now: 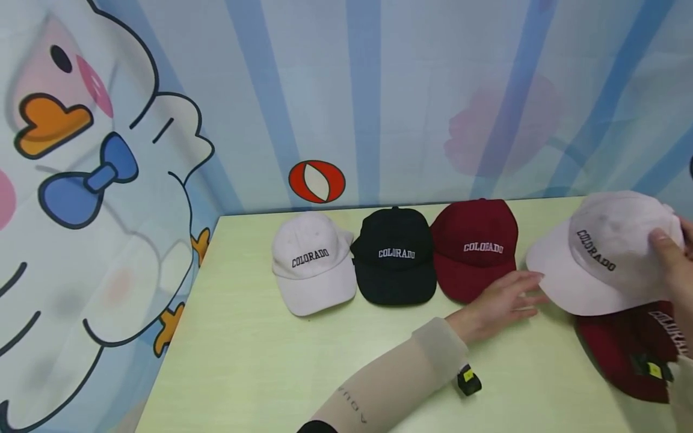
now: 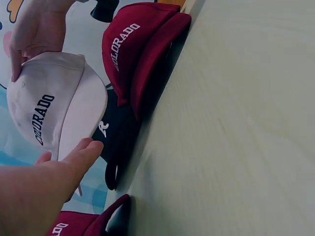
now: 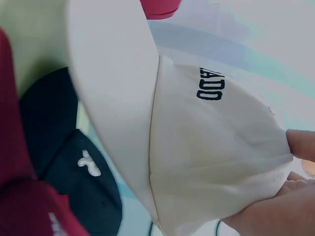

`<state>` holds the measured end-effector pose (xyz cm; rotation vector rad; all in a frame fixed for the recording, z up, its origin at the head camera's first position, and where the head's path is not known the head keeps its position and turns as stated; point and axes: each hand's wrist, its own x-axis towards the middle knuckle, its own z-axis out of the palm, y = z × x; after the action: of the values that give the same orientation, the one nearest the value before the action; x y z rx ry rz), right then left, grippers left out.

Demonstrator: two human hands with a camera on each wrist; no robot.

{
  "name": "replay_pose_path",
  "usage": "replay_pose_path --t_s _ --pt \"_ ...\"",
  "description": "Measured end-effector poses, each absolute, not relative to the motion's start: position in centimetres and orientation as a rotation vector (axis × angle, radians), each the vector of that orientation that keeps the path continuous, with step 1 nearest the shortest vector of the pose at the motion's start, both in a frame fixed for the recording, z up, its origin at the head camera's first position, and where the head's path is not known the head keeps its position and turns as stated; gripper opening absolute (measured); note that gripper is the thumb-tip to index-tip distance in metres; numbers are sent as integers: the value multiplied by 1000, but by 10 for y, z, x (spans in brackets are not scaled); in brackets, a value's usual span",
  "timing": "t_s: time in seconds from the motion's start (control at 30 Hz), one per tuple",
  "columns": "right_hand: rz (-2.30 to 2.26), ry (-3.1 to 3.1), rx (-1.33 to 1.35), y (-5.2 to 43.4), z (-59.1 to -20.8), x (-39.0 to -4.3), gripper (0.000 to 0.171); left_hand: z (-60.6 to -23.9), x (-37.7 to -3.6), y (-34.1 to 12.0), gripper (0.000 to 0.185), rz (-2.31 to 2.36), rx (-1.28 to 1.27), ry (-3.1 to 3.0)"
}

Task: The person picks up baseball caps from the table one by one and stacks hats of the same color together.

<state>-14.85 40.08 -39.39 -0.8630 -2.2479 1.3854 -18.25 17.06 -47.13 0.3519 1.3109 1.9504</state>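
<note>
The right hand [image 1: 674, 255] has its grip pinched on the crown of a white Colorado cap [image 1: 601, 255], lifted over a maroon cap [image 1: 633, 349]. The left hand [image 1: 500, 304], fingers straight, reaches under its brim, seemingly to steady it above the desk [image 1: 243, 361].

The counter [image 1: 260, 361] is seen from above by the head view; the held white cap [image 1: 601, 255] is viewed closely from both wrists, and is shared by all views
</note>
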Motion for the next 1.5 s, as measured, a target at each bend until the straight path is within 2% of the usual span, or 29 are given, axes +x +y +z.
replay_pose_path --t_s 0.2,0.4,0.7,0.93,1.13,1.33,1.5 --pt "1288 -2279 -728 398 -391 -144 53 -464 -179 155 40 1854 472 1343" --pt "1311 -2259 -680 368 -363 -138 50 -456 -174 136 39 1734 577 1445" --pt "1402 -2126 -510 344 -346 -138 43 -440 -172 90 42 1534 895 1783" --pt "1579 -1969 -187 318 -341 -149 37 -429 -191 49 33 1425 897 2172" --pt "1557 -2099 -62 292 -346 -153 38 -406 -213 24 42 1608 862 2320" --pt "1946 -1994 172 265 -347 -158 39 -385 -228 7 55 1698 938 2449" --pt "2017 -2109 270 243 -350 -164 37 -375 -234 -5 55 1683 988 2499"
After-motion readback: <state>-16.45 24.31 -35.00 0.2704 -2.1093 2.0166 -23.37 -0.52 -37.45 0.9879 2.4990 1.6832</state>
